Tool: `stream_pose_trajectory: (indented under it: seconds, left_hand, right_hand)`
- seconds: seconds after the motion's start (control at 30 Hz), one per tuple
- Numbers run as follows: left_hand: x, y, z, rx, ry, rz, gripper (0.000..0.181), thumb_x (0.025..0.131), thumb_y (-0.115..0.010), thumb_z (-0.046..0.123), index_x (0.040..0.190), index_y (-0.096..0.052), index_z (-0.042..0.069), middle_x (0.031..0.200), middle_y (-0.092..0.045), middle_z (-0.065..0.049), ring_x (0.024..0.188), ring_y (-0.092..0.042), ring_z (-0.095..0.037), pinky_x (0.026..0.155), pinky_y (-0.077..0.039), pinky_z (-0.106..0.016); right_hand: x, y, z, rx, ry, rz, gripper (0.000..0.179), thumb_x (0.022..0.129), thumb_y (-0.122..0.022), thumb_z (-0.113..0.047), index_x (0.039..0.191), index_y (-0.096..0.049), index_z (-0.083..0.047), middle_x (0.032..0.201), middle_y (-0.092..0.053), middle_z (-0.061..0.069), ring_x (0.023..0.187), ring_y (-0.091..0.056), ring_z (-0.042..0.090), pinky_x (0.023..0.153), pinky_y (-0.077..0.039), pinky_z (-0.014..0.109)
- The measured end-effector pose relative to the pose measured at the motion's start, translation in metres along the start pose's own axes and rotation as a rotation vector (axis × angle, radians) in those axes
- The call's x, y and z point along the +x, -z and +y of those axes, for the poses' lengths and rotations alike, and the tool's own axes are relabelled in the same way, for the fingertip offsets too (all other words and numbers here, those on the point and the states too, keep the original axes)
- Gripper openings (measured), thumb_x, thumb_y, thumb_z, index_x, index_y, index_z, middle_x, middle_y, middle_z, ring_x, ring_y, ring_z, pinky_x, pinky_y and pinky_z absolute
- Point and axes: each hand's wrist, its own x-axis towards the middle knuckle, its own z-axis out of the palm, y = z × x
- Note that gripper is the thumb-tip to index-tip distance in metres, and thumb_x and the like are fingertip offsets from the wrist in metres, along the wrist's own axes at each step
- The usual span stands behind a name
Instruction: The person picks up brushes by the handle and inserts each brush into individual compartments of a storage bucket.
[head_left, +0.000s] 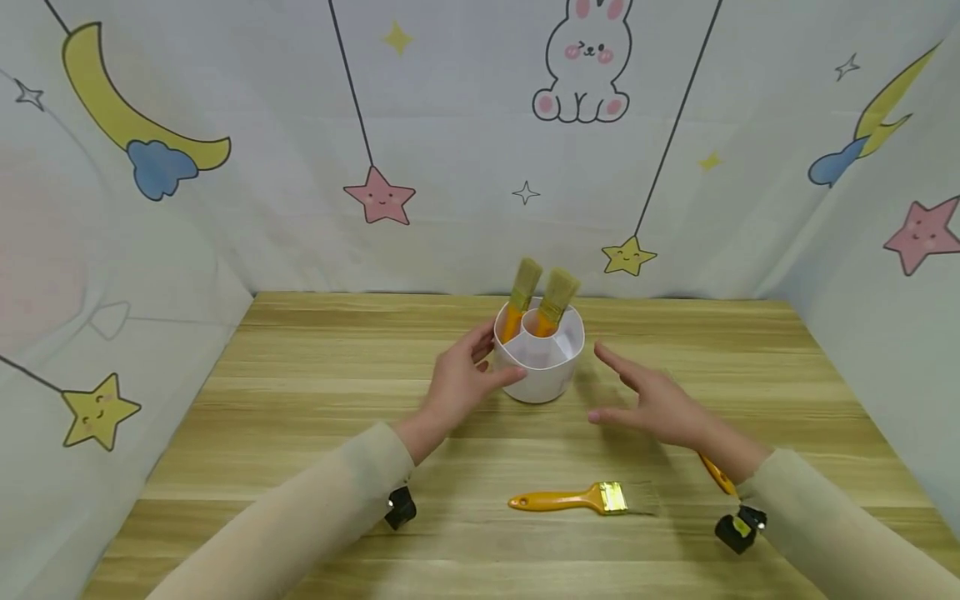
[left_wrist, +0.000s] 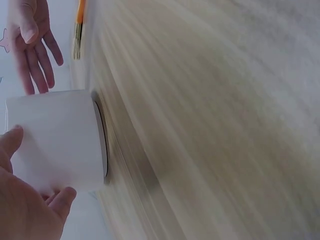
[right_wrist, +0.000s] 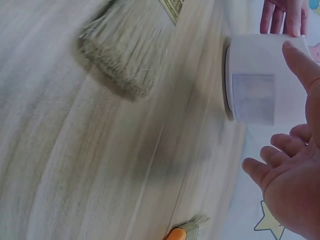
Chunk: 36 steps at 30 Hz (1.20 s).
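A white round holder (head_left: pixel 542 385) with inner compartments stands upright on the table. Two paintbrushes are in it, bristles up: one brush (head_left: pixel 523 287) in the left compartment, the other brush (head_left: pixel 558 300) in the central round cup. My left hand (head_left: pixel 468 371) grips the holder's left side, thumb across the front. To the right, my right hand (head_left: pixel 652 406) is apart from the holder, fingers and thumb spread and holding nothing. A third paintbrush (head_left: pixel 558 500) lies nearer me, bristles pointing right. Beneath my right forearm lies a fourth brush (head_left: pixel 717 473), mostly hidden.
The wood-grain table (head_left: pixel 322 400) ends at a white cloth backdrop (head_left: pixel 465 150) printed with stars, moons and a rabbit. That cloth also hangs along the left and right sides. A black wrist camera (head_left: pixel 401 507) sits at my left cuff, another camera (head_left: pixel 738 529) at my right.
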Motion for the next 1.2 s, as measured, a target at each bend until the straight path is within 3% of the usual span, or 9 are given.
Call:
stream_pose_trajectory:
  seconds: [0.17,0.6,0.93,1.2]
  left_hand:
    - [-0.003,-0.006,0.001,-0.004,0.014,0.035,0.085,0.086,-0.093,0.021,0.160,-0.051,0.017,0.159,-0.056,-0.005,0.143,-0.057,-0.028,0.113,-0.053,-0.048]
    - [-0.005,-0.013,-0.002,-0.012,0.002,0.073,0.088,0.085,-0.094,0.022,0.161,-0.050,0.016,0.159,-0.056,-0.007,0.143,-0.057,-0.029,0.111,-0.054,-0.050]
    - [-0.007,-0.018,-0.002,-0.010,-0.004,0.099,0.087,0.086,-0.094,0.020,0.160,-0.049,0.012,0.157,-0.057,-0.013,0.142,-0.057,-0.031,0.111,-0.054,-0.050]
    - [-0.009,-0.021,-0.002,-0.026,0.006,0.113,0.087,0.087,-0.093,0.020,0.160,-0.049,0.012,0.159,-0.055,-0.013,0.145,-0.055,-0.031,0.113,-0.052,-0.050]
  right_hand:
    - [-0.008,-0.005,-0.004,-0.114,0.017,-0.005,0.104,0.092,-0.084,-0.049,0.169,-0.030,-0.006,0.169,-0.037,0.021,0.151,-0.041,0.048,0.119,-0.037,0.070]
    - [-0.036,-0.027,-0.010,-0.277,0.151,-0.052,0.095,0.093,-0.081,-0.053,0.166,-0.039,-0.007,0.168,-0.040,0.019,0.152,-0.042,0.044,0.117,-0.042,0.065]
    - [-0.043,-0.046,-0.015,-0.366,0.247,-0.136,0.090,0.096,-0.074,-0.060,0.164,-0.043,-0.009,0.169,-0.040,0.013,0.154,-0.041,0.038,0.121,-0.039,0.061]
    - [-0.050,-0.051,-0.016,-0.393,0.330,-0.153,0.082,0.098,-0.075,-0.054,0.164,-0.046,-0.015,0.168,-0.044,0.009,0.153,-0.043,0.033,0.122,-0.039,0.060]
